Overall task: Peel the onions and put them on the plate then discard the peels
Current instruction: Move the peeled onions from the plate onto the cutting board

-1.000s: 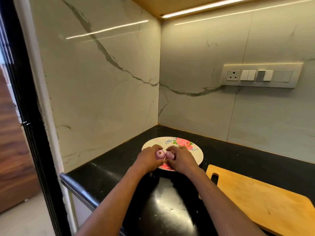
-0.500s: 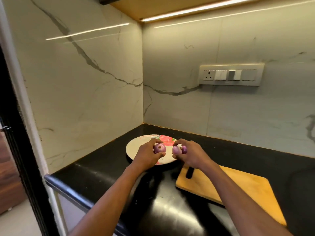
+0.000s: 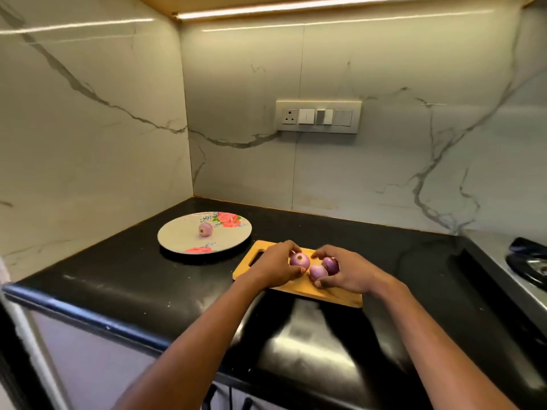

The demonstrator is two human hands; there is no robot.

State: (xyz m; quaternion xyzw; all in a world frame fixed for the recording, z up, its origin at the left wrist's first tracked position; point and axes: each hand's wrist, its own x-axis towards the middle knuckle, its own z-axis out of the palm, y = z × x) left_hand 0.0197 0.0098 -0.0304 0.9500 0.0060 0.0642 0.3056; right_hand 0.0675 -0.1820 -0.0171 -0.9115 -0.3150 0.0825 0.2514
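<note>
A floral plate [image 3: 177,242] lies in the back left corner of the black counter, with one peeled purple onion [image 3: 205,229] on it. To its right is a wooden cutting board [image 3: 343,298]. Over the board, my left hand [image 3: 273,266] grips a peeled onion [image 3: 299,259] in its fingertips. Close beside it, my right hand [image 3: 349,275] holds two onions: a pale peeled one [image 3: 318,272] and a darker purple one [image 3: 331,264]. No loose peels are visible.
The black counter [image 3: 148,294] ends at a front edge on the left and meets marble walls behind. A gas stove [image 3: 529,261] sits at the far right. A switch panel [image 3: 318,116] is on the back wall.
Both hands moved right from above the plate to above the cutting board, still holding onions. One onion now lies on the plate. The view swung to the right.
</note>
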